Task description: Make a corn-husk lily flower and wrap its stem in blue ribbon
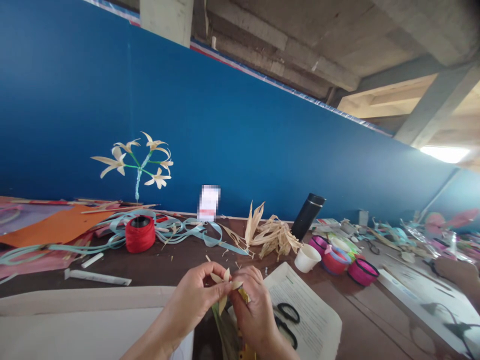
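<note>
Behind everything we see the blue wall, then the brown table below it. A printed sheet lies on our right, and beyond our hands sits a bundle of dry husks. Our left hand pinches a small part with thumb and forefinger; our right hand curls close beside it around something yellow (how firmly, we cannot tell). Scissors rest on the sheet, just right of the right hand. Smallest is the pale blossom, between both hands' fingertips, held by the left: its petals splay star-like with no single long axis, one pointing down towards us.
</note>
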A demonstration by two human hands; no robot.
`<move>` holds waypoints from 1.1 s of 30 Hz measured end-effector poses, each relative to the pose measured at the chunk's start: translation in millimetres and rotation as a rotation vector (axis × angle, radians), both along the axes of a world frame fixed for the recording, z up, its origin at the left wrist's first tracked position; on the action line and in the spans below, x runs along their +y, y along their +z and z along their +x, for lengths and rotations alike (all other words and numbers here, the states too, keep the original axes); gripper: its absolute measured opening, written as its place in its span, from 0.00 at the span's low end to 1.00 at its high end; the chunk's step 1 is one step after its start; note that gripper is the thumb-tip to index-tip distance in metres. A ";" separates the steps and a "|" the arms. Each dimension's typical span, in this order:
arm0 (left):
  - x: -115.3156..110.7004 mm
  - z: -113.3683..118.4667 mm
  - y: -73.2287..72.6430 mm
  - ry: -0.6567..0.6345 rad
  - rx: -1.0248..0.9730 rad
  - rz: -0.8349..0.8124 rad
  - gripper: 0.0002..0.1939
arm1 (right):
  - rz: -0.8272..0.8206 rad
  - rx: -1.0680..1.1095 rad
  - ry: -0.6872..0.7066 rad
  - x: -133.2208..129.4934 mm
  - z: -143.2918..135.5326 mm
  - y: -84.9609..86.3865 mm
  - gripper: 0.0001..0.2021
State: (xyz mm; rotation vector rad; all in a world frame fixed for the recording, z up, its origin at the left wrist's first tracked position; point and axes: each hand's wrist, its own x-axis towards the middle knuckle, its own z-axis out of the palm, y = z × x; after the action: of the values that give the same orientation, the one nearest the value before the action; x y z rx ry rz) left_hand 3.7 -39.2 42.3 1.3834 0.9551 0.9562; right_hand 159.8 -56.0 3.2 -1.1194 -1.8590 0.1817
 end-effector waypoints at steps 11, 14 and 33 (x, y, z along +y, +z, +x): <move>0.7 -5.3 3.6 0.152 -0.228 -0.133 0.28 | -0.102 0.288 -0.031 4.6 4.5 1.5 0.03; 2.9 -5.1 1.5 0.253 -0.221 -0.096 0.29 | -0.150 0.382 -0.060 6.2 6.9 0.7 0.03; 7.4 2.4 -12.7 0.362 -0.159 -0.061 0.27 | -0.388 1.004 0.093 17.7 16.1 -5.5 0.10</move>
State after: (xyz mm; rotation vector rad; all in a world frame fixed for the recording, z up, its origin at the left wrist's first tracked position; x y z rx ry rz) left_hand 6.1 -31.9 29.6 1.0839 1.1242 1.2761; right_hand 176.0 -38.3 -2.3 -0.9177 -0.9767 0.9940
